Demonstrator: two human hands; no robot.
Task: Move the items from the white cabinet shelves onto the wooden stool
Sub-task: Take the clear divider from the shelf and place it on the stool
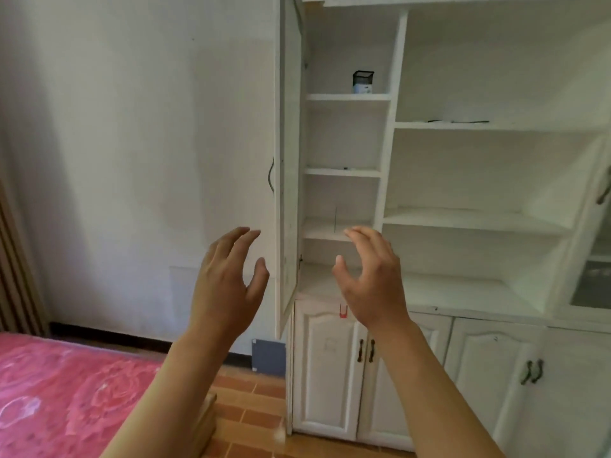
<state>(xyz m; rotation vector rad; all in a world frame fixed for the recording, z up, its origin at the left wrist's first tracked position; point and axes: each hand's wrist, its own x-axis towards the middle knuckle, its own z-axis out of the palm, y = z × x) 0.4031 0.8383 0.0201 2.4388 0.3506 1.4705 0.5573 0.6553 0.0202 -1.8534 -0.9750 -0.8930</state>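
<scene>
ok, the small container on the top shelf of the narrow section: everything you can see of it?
The small container stands upright toward the right of the top shelf in the narrow open section of the white cabinet. It has a dark, squarish top or rim, a pale bluish-white body and what looks like a blue-and-white label low down. Nothing touches it but the shelf. Both hands are empty and far below it. Material and contents are unclear.

1. The left forearm (pixel 172 385) is hiding most of a wooden object (pixel 206 421) by the floor.
2. Dark items on the shelves (pixel 458 121) are showing too small to identify.
3. The frame edge is cutting off the glass-fronted door (pixel 595 282) at right.
</scene>
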